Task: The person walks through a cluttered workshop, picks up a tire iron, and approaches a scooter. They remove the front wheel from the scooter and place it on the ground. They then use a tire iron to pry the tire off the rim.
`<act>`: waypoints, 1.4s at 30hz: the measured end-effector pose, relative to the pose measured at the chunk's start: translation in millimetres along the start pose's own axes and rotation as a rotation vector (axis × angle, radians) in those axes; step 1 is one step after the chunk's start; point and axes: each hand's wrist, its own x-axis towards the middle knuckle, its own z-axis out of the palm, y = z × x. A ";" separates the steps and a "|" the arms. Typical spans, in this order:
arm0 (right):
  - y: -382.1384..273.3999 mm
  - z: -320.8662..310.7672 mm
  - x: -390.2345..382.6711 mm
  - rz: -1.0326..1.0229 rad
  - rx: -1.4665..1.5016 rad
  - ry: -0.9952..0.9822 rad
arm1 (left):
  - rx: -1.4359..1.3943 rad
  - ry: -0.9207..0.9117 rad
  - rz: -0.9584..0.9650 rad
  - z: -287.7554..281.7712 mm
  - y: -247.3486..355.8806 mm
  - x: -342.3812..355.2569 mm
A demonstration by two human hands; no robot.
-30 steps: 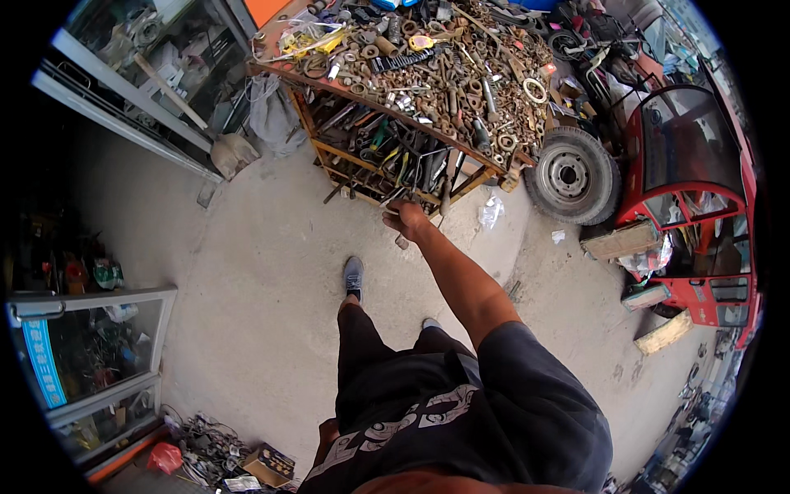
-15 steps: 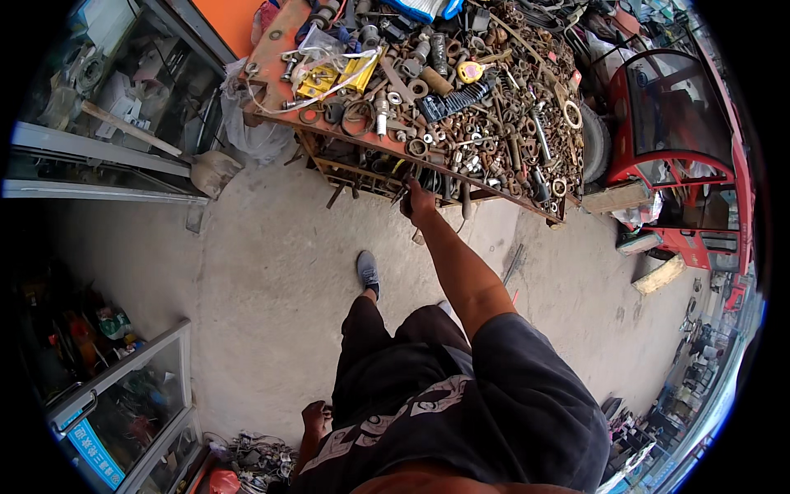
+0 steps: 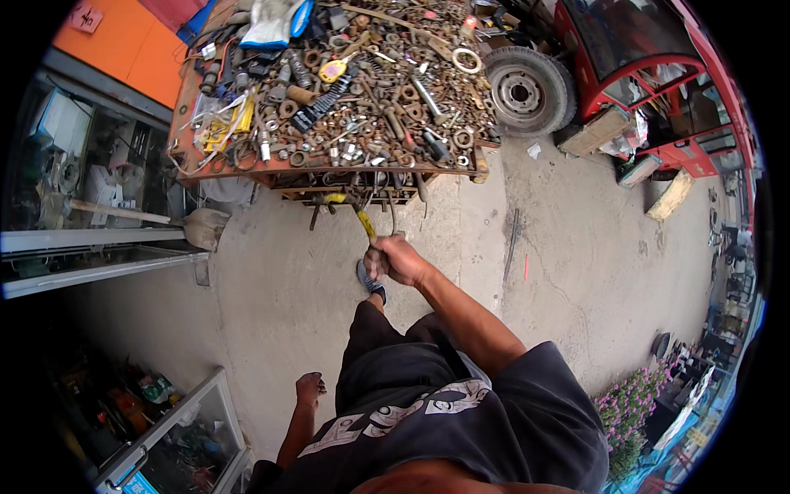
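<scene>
My right hand point(image 3: 392, 258) is closed around the handle of a yellow-and-black tool point(image 3: 364, 219), perhaps a hammer, held below the table's front. My left hand point(image 3: 310, 387) hangs low by my left leg, fingers curled; anything in it is too small to make out. Rusty bolts, nuts and washers cover the red-topped table point(image 3: 267, 171), along with a blue-and-white glove point(image 3: 267, 23) and yellow pieces point(image 3: 234, 119). Tools fill the lower shelf point(image 3: 327, 184) beneath it.
A glass cabinet point(image 3: 107, 165) and a shovel point(image 3: 206, 230) stand left, an open glass door point(image 3: 206, 395) lower left. A tire point(image 3: 522, 95), red vehicle cab point(image 3: 691, 152) and boards point(image 3: 671, 194) lie right. Pink flowers point(image 3: 625, 399) show lower right.
My right hand has drawn back from the lower shelf with the yellow tool in it. My left hand has come further into view, and the view has shifted.
</scene>
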 end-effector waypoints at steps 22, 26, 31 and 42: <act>73.0 -237.4 -562.5 -0.684 -0.116 0.529 | 1.115 -0.495 0.288 368.1 85.4 3.8; 77.6 -285.0 -636.1 -0.658 -0.095 1.145 | 1.303 -0.413 0.416 517.7 123.9 -79.0; 118.1 -370.0 -718.4 -0.998 0.284 1.252 | 1.494 -0.328 0.378 673.2 127.3 -65.4; 130.7 -585.1 -928.7 -1.016 0.807 1.666 | 1.534 -0.878 0.645 1183.2 -63.6 -230.5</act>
